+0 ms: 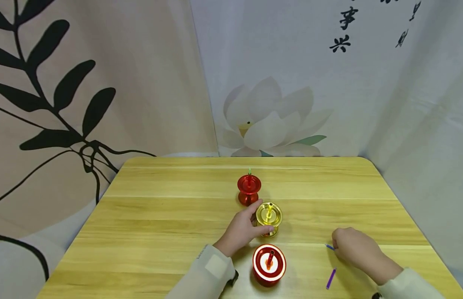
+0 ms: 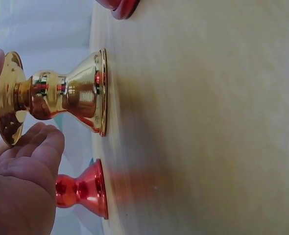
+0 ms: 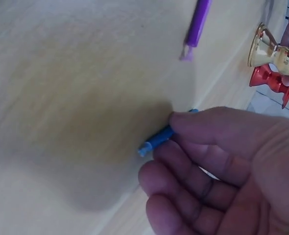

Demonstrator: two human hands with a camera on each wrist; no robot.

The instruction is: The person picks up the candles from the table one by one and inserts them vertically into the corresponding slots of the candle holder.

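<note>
My left hand [image 1: 240, 232] holds the gold candle holder [image 1: 275, 218] by its dish, thumb on the near side and fingers on the far side. In the left wrist view, the holder's flared base [image 2: 88, 93] stands upright at the tabletop. Off to the right, my right hand [image 1: 360, 251] pinches a thin blue candle [image 3: 159, 138] between thumb and fingers, low over the table. A purple candle [image 1: 331, 279] lies nearer me, with its pale wick end [image 3: 186, 53] showing in the right wrist view.
Behind the gold holder stands a red candle holder [image 1: 248, 197] with a green-tipped candle [image 1: 249, 171] in it. A second red holder [image 1: 266, 280] stands in front, near my left sleeve. The wooden table [image 1: 160, 216] backs onto printed cloth [image 1: 276, 83].
</note>
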